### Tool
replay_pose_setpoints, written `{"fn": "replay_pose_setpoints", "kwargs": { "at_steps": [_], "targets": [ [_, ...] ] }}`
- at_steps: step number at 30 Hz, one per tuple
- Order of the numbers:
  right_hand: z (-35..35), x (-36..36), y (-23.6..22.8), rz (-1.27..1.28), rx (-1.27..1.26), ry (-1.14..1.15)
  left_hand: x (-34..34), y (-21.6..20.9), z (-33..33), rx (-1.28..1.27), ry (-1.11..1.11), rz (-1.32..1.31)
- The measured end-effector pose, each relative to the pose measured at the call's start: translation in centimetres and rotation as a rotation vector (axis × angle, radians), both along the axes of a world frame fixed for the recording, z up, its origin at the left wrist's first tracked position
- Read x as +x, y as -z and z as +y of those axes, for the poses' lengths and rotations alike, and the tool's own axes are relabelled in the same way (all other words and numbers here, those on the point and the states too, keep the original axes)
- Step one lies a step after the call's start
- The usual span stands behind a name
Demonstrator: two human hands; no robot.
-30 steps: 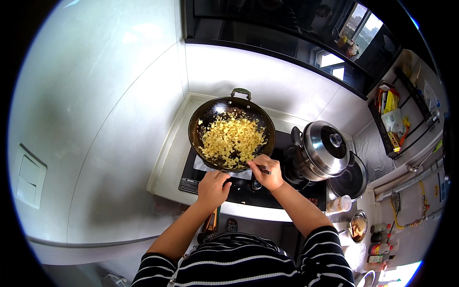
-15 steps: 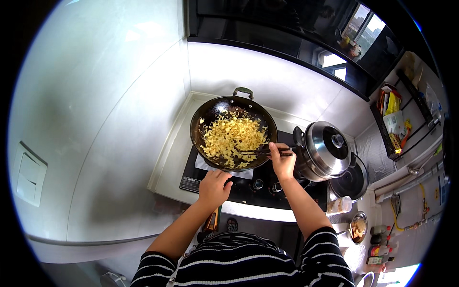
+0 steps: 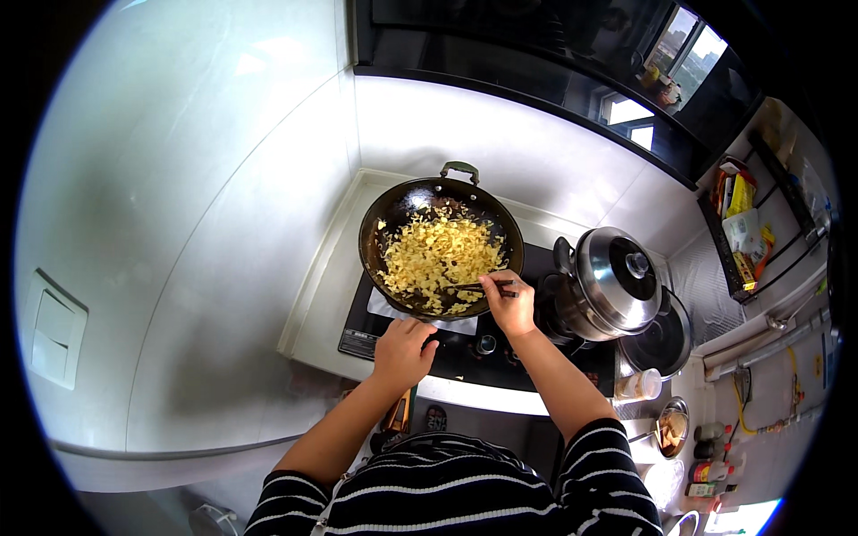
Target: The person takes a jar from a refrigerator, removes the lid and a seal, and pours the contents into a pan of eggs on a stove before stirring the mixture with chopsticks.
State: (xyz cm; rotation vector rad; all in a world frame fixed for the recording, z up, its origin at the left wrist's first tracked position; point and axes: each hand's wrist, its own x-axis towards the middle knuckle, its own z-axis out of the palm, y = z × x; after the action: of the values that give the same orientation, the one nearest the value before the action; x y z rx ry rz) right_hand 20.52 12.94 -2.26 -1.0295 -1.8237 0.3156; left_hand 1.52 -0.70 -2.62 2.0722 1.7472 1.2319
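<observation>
A dark wok (image 3: 374,234) stands on the left side of the black cooktop (image 3: 465,357), its far loop handle (image 3: 459,167) toward the wall. In it lies a heap of small yellow food pieces (image 3: 438,250), too small to name for certain. My right hand (image 3: 512,306) is closed around dark chopsticks (image 3: 471,287), whose tips reach into the food's near right part. At the wok's near edge, my left hand (image 3: 403,351) is curled with its fingers against the wok; whatever part they grip is hidden behind them.
Right of the wok stands a steel pot (image 3: 590,308) with a domed lid (image 3: 617,277). Beyond it are a black pan (image 3: 666,339), a clear jar (image 3: 639,385) and a metal bowl (image 3: 683,420). A wall rack (image 3: 737,237) holds packets. A dark cabinet (image 3: 536,80) overhangs the back.
My right hand has moved left and slightly nearer to me with the chopsticks, whose tips remain in the food. My left hand stays at the wok's near edge.
</observation>
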Motion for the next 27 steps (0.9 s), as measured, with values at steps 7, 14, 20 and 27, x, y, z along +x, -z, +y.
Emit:
{"fn": "replay_pose_setpoints", "kwargs": {
  "at_steps": [7, 14, 20, 27],
  "targets": [
    [0.4, -0.3, 0.0, 0.025, 0.093, -0.074, -0.1, -0.1, -0.1, -0.006, 0.002, 0.004],
    [-1.0, -0.1, 0.0, 0.059, 0.084, -0.116, 0.0, -0.1, 0.1, -0.012, 0.0, 0.006],
    [-0.5, 0.2, -0.6, 0.24, -0.002, -0.074, 0.0, 0.0, 0.1, -0.001, 0.006, -0.001],
    [2.0, -1.8, -0.1, 0.191, -0.118, 0.05, 0.0, 0.1, 0.2, 0.007, 0.001, 0.004]
  ]
}}
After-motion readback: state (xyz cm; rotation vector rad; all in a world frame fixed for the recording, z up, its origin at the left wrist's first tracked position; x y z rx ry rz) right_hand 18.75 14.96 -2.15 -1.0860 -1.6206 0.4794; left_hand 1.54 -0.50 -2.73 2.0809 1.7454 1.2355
